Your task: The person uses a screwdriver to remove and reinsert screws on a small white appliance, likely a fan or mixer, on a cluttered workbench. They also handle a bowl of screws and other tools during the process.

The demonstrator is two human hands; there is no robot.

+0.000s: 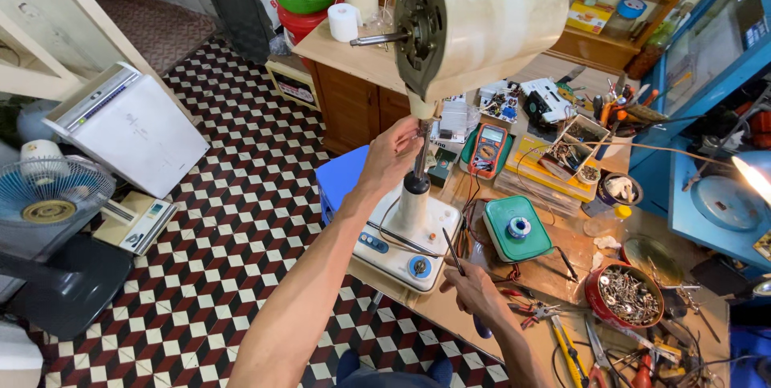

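Centrally, left hand: fingers wrapped tight around the thin metal stem of a cream plastic fan, grille and blades removed. Stem rises from the fan's white rectangular base, which sits at the near edge of the wooden workbench.

Right hand: just right of the base, fingers closed on a slim dark-shafted screwdriver with a blue handle, tip angled up toward the base.

Above the base: beige rounded motor housing, bare shaft pointing left. Judged top-heavy; the housing looks smooth and bulky, so the stem or the base gives the surer hold. Plastic shell probably stiff but liable to crack.

Right of the base: green square box with a solder spool on it; beyond it a red round tin of screws. Behind the base: orange-edged multimeter.

Front right of the base: pliers and cutters, loosely scattered.

Left of the base: chequered tile floor with a blue-grilled small fan.
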